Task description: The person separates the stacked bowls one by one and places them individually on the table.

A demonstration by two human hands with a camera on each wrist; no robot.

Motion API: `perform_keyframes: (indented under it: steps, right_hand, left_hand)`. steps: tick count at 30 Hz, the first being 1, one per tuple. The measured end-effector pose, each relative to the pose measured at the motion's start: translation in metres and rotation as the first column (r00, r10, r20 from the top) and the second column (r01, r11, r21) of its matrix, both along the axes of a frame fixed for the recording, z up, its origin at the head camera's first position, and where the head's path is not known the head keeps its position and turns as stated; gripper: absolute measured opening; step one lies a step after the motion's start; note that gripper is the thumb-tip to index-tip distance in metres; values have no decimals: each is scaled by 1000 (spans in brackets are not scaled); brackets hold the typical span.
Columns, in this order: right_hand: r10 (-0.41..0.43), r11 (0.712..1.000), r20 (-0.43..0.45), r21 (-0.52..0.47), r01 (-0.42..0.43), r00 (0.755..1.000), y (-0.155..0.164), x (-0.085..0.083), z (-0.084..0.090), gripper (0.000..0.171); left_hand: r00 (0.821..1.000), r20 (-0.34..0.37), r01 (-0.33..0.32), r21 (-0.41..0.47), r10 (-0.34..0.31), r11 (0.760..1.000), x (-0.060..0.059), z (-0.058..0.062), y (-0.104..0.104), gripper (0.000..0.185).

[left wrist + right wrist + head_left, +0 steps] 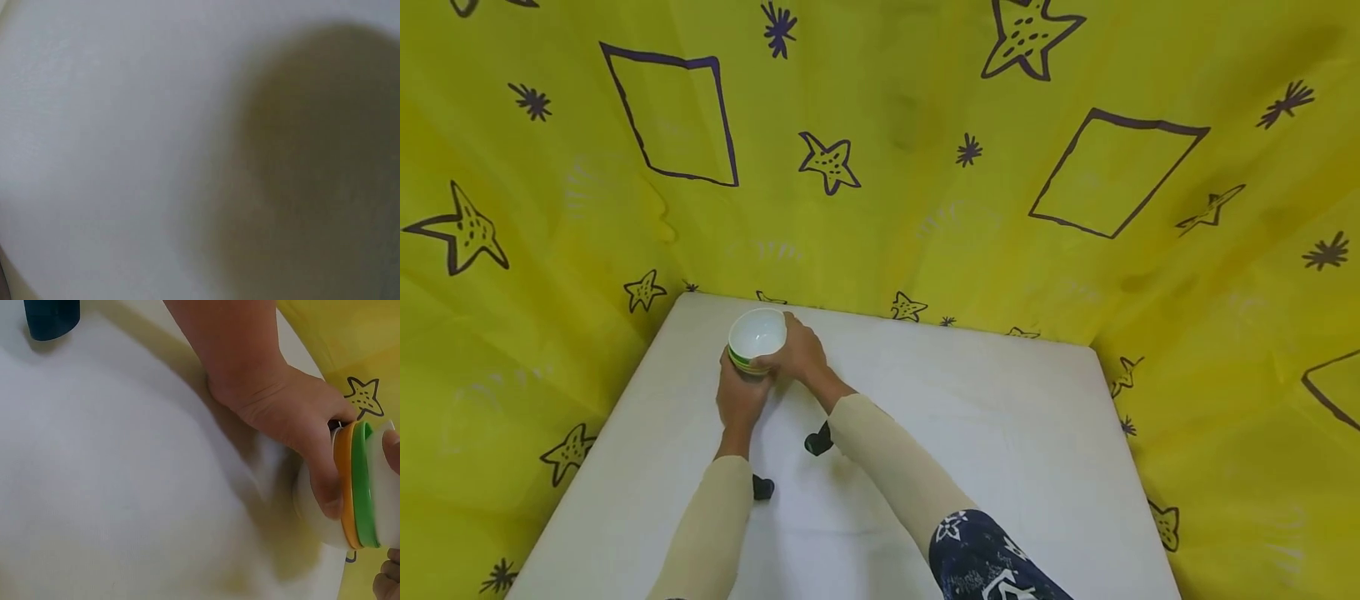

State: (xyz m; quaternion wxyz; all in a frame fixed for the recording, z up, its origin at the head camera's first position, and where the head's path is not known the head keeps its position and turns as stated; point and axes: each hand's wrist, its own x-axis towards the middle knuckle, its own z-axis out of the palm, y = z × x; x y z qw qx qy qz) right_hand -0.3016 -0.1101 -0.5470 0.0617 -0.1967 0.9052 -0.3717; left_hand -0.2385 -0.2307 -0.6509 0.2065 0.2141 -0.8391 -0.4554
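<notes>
A white bowl (757, 333) with a green and an orange band below its rim stands upright near the back left corner of the white table (985, 433). My left hand (741, 379) grips its near side; my right hand (790, 354) holds its right side. In the right wrist view the bowl (356, 487) appears on its side at the right edge, and the left hand (294, 419) wraps it with the thumb across the white wall. The right hand's fingertips (394, 450) show at the frame edge. The left wrist view is a blur of white surface and shadow.
Yellow cloth (880, 167) printed with dark stars and squares walls the table at the back and both sides. Black wrist-worn cameras (818, 440) sit on both beige sleeves. A dark blue object (53, 319) shows at the top left of the right wrist view.
</notes>
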Motion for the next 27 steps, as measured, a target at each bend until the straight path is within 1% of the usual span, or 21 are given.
perform_keyframes:
  steps: [6, 10, 14, 18, 22, 27]
  right_hand:
    - [4, 999, 9, -47, -4, 1000, 1, 3, 3, 95]
    - [6, 999, -13, -41, -7, 1000, 0, 5, 7, 97]
    - [-8, 998, -32, -57, 6, 999, 0, 6, 12, 97]
    - [-18, 995, -16, -100, 16, 1000, 4, 9, 13, 96]
    - [-37, 988, 2, -152, 37, 999, 11, 13, 13, 91]
    - [-82, 977, -33, -199, 73, 996, 24, 15, 17, 85]
  left_hand:
    - [1000, 19, -8, -14, 8, 1000, 1, -3, -1, 105]
    - [1000, 9, 0, -11, 0, 1000, 2, -3, -3, 106]
    - [1000, 5, 11, -9, -11, 1000, 3, 0, -3, 106]
    - [1000, 9, 6, -7, -6, 1000, 5, 1, -3, 106]
    - [1000, 15, 4, -22, -4, 1000, 6, 1, -2, 105]
    - [1000, -3, 11, -25, -11, 1000, 5, 3, 1, 103]
